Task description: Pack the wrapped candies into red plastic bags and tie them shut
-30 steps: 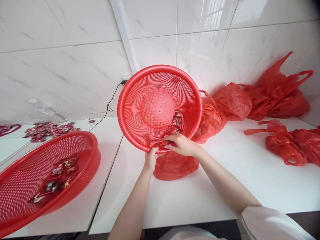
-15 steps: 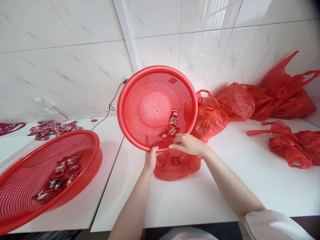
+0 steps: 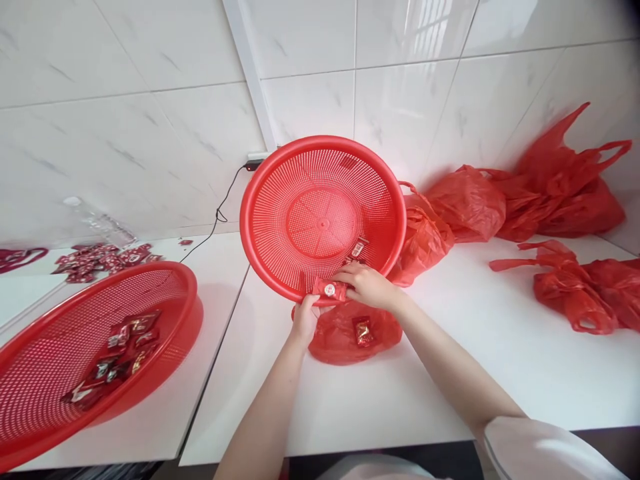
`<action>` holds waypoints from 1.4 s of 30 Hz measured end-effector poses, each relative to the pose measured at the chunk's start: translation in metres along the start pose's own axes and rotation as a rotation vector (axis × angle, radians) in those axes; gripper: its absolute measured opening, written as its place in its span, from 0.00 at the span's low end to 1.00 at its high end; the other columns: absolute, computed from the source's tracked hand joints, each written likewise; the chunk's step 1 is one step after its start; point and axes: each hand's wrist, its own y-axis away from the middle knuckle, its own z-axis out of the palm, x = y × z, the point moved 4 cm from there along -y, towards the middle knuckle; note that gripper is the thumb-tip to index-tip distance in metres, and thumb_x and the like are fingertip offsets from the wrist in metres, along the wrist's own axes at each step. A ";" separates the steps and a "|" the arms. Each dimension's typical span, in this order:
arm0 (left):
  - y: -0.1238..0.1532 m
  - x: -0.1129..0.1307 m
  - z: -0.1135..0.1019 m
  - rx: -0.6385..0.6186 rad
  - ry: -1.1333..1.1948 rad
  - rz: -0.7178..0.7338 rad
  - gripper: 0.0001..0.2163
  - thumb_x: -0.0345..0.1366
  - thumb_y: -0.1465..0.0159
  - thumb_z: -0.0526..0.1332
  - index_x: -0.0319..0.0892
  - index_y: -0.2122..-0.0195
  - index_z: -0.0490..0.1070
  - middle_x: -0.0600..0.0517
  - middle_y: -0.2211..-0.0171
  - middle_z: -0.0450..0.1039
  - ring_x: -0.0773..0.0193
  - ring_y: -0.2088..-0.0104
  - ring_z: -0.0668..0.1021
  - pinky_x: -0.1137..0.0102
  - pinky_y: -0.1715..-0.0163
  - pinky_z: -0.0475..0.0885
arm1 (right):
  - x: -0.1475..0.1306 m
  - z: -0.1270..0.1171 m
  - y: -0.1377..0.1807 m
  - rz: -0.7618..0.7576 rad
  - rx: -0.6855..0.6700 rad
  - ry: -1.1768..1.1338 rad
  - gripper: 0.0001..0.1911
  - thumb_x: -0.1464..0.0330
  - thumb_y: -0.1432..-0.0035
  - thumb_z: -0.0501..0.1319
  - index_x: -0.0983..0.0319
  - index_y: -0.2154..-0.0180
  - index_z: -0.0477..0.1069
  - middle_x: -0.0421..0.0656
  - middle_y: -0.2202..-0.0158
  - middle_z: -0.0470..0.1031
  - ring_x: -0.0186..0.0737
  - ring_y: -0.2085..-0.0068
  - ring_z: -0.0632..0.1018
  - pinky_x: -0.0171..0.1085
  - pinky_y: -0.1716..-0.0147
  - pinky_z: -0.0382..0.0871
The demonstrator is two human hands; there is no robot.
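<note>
My left hand [image 3: 303, 320] grips the lower rim of a round red mesh basket [image 3: 300, 220], which is tilted up toward me. My right hand [image 3: 367, 285] lies inside the basket's lower edge, fingers curled over small red candy packets [image 3: 330, 289] at the rim. One more packet [image 3: 357, 249] rests on the mesh just above the hand. Under the rim sits an open red plastic bag [image 3: 340, 333] with a packet [image 3: 363, 331] lying on it.
A second red mesh basket [image 3: 50, 400] with several packets [image 3: 113, 360] stands at the left. More packets [image 3: 100, 258] lie by the wall beside a clear bottle [image 3: 103, 223]. Filled red bags [image 3: 550, 193] crowd the right along the wall. A black cable [image 3: 220, 207] hangs from a socket.
My right hand has swept the packets down to the basket's lower rim; a packet now lies on the red bag below. The basket shifted slightly.
</note>
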 end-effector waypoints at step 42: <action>0.007 -0.009 0.003 -0.008 0.018 0.041 0.21 0.33 0.49 0.64 0.41 0.52 0.72 0.47 0.57 0.78 0.50 0.54 0.79 0.59 0.58 0.75 | -0.009 -0.009 0.002 0.100 0.068 -0.040 0.26 0.55 0.36 0.55 0.64 0.43 0.66 0.54 0.42 0.69 0.51 0.41 0.69 0.57 0.38 0.52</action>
